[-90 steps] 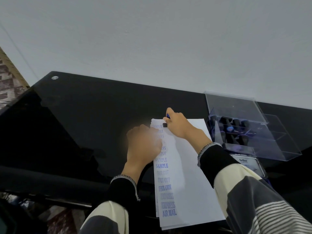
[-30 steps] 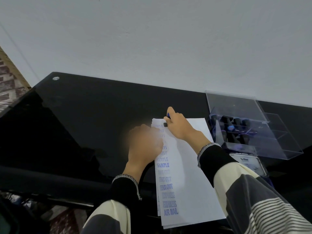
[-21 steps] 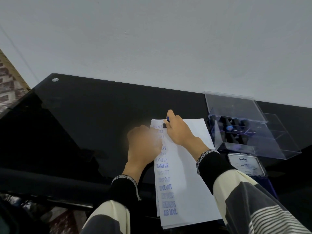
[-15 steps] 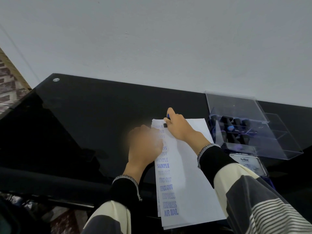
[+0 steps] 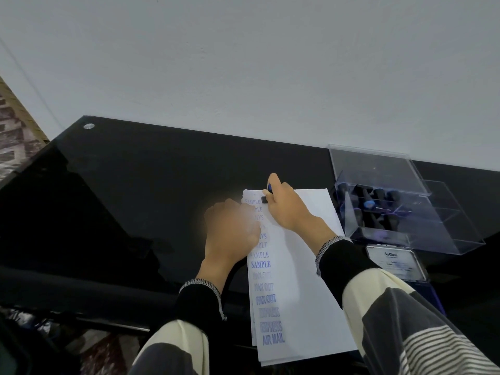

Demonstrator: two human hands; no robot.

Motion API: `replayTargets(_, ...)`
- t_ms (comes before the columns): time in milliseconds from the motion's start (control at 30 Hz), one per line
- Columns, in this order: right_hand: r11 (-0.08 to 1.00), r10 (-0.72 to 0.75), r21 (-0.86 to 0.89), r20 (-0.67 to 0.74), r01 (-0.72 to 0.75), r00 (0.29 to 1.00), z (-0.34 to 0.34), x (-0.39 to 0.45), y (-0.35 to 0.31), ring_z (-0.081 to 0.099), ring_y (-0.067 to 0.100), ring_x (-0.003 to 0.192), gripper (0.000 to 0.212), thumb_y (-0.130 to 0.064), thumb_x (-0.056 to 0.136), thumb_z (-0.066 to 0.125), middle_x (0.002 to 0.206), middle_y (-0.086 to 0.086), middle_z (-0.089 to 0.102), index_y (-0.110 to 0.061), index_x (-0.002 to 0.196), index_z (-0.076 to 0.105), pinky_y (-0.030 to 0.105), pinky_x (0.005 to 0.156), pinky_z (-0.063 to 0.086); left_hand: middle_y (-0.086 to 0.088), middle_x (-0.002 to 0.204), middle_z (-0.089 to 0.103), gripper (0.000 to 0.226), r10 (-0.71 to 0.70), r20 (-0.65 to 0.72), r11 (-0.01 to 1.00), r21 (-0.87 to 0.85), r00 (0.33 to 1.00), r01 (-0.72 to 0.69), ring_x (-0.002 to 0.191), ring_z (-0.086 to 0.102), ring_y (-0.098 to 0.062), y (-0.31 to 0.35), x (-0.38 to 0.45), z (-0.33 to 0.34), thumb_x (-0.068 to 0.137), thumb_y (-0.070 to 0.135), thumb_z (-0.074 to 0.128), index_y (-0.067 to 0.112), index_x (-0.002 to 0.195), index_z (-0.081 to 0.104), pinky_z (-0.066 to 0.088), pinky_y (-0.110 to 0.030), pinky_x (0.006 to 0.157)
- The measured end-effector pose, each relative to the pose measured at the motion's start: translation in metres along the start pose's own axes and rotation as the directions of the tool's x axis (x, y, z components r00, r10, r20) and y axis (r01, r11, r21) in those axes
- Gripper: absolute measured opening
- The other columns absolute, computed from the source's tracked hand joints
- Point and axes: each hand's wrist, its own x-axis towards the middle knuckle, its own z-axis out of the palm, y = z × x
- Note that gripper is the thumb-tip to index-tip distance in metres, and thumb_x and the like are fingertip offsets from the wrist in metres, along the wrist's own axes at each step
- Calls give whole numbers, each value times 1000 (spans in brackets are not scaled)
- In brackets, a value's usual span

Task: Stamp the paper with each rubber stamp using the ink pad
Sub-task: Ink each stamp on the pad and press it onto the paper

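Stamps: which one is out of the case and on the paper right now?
The black stamp with the blue top, gripped by the right hand at the paper's far left corner. The others stand inside the clear case.

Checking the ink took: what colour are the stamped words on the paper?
Blue, some faint, down the left edge of the paper; head view.

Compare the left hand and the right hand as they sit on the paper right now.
The right hand pinches a small black and blue rubber stamp at the far corner of the white paper stack; the left hand holds no stamp. The right hand's grip presses the stamp down; the left hand rests on the stack's left edge, over blue stamped words. Both touch the stack.
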Motion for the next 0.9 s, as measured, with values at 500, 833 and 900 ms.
replayTargets(500, 1000, -9, 12, 20, 8, 1000, -1, 10, 3, 41, 12, 59, 11, -22, 101, 42, 74, 3, 50, -16, 97, 33, 24, 53, 35, 5, 106, 48, 38, -6, 9, 1000, 2, 1000, 6, 106, 44, -19, 1, 0, -1, 87, 49, 51, 30, 119, 58, 25, -41, 105)
replayTargets(833, 1000, -8, 13, -9, 8, 1000, 3, 6, 4, 46, 13, 62, 11, -23, 100, 43, 81, 6, 53, -18, 97, 33, 24, 54, 38, 5, 107, 48, 39, -8, 10, 1000, 9, 1000, 8, 105, 43, -18, 1, 0, -1, 87, 49, 49, 29, 118, 58, 25, -41, 105)
replayTargets(900, 1000, -11, -5, -40, 11, 999, 6, 2, 4, 47, 14, 63, 13, -24, 99, 45, 83, 5, 52, -19, 97, 33, 21, 54, 38, 5, 107, 47, 38, -11, 12, 1000, 6, 1000, 11, 105, 43, -18, 1, 0, -1, 87, 49, 50, 29, 118, 58, 25, -41, 105)
